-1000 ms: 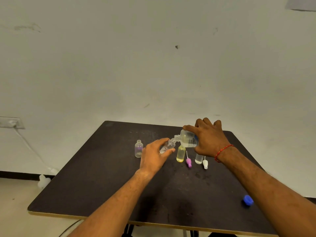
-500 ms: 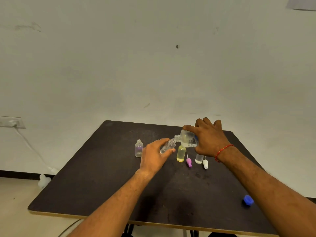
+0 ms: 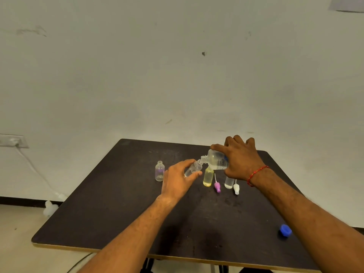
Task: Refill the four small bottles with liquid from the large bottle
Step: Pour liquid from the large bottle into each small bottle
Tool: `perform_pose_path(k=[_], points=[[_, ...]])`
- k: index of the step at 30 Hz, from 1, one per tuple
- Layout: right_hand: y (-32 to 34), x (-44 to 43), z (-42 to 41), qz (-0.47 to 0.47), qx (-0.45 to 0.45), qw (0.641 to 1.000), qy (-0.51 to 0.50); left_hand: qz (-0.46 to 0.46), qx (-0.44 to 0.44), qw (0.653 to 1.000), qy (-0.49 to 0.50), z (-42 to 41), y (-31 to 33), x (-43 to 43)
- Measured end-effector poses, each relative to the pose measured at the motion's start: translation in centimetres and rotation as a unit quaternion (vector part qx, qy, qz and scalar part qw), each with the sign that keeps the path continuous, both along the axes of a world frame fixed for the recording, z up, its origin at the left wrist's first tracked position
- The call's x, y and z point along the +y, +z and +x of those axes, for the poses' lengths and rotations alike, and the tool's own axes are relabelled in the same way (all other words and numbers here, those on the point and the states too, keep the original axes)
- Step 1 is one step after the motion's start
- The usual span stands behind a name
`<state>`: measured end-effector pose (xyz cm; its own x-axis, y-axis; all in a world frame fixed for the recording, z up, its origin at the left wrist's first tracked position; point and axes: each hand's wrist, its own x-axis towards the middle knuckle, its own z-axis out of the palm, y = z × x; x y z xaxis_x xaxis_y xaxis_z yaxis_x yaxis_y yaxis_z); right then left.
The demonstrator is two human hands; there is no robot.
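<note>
Unmoved since the earlier frames: both hands, both held bottles, everything on the tabletop.

Fingers and thumb of left hand curled round small clear bottle, lifted off the surface; bottle tilted, neck up and to the right. Fingers of right hand wrapped over large bottle from above, index finger along its shoulder. Long axis of large bottle nearly level, neck to the left and slightly down, mouth at the mouth of small clear bottle. Pale liquid inside. Printed label with a blue mark on its side, writing too small to read. Red thread bracelet on the right wrist.

Below the pour, upright and uncapped: yellow bottle; just beside it, pink nozzle cap; then clear bottle, partly hidden under the right hand, with white nozzle cap alongside. Purple-tinted bottle upright to the left, apart from the group. Blue cap well apart, near the right forearm.

Dark, scuffed table with a pale edge band. Behind it, plain off-white wall with small marks; wall socket at far left, white cable down to a pale floor.
</note>
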<state>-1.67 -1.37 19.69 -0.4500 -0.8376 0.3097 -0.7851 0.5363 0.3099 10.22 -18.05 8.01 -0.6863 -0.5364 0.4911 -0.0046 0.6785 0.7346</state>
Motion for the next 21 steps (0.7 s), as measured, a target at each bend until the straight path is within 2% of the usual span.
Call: perform_pose_path(k=[21], points=[[-0.33,0.21,-0.15,0.001,0.0,1.0,-0.002,0.004,-0.005,1.0,0.0,-0.22,-0.24,0.14]])
